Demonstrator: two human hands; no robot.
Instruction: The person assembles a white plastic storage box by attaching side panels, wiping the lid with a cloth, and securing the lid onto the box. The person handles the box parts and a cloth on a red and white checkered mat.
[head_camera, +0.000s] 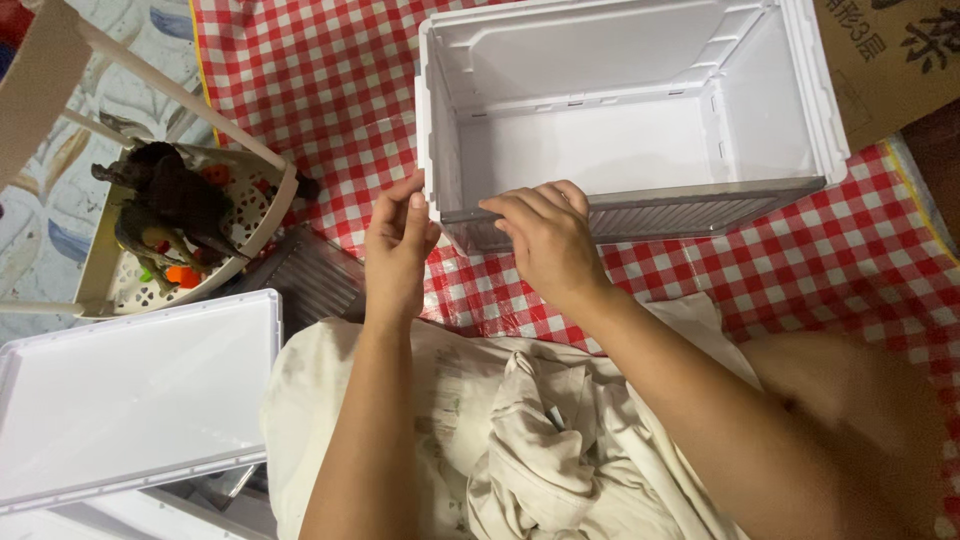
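Observation:
A white plastic storage box (760, 110) lies open on a red-and-white checked cloth (320, 90), its near wall a grey ribbed panel (690, 215). My left hand (397, 252) pinches the box's near left corner with thumb and fingers. My right hand (545, 240) rests over the grey panel's top edge just right of that corner, fingers curled onto it. The box's inside holds nothing.
A flat white lid (130, 395) lies at lower left. Beside it stands a white perforated basket (235, 215) with dark toy animals (175, 205). A grey ribbed panel (305, 280) lies near the basket. Cardboard (890, 60) sits at upper right. Cream fabric (520, 440) covers my lap.

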